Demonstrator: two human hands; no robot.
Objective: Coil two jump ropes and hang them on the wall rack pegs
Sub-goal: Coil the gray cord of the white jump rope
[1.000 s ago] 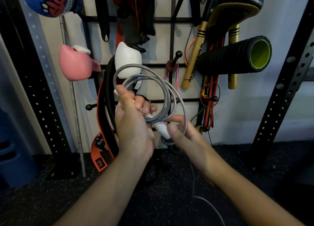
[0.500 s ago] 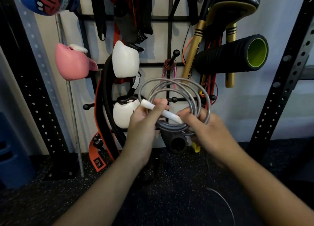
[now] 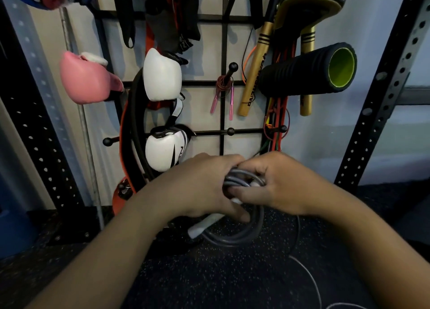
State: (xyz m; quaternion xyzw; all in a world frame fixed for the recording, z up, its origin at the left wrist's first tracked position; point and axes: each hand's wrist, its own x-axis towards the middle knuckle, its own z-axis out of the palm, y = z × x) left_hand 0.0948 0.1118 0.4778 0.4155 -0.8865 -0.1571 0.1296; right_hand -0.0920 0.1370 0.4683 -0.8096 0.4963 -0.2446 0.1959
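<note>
Our left hand (image 3: pixel 197 187) has its fingers curled tight around the grey jump rope (image 3: pixel 235 235), at the top of the coil, and our right hand (image 3: pixel 279 187) closes on the same bundle from the other side, so the two hands touch each other. The loops hang down below the hands, and one white handle (image 3: pixel 202 225) sticks out under the left hand. We cannot tell where the second handle is; only a small white part shows between the fingers. A loose thin end of the rope (image 3: pixel 309 278) runs over the dark floor (image 3: pixel 209 273) toward the lower right corner.

Above the hands is the wall rack (image 3: pixel 223 104). A second jump rope with pink handles (image 3: pixel 224 92) already hangs on the peg (image 3: pixel 231 68) at the middle of the rack. At its left edge are a pink boxing glove (image 3: pixel 86 80) and two white boxing gloves (image 3: pixel 162 76), and at its right edge a black foam roller (image 3: pixel 307 70).
</note>
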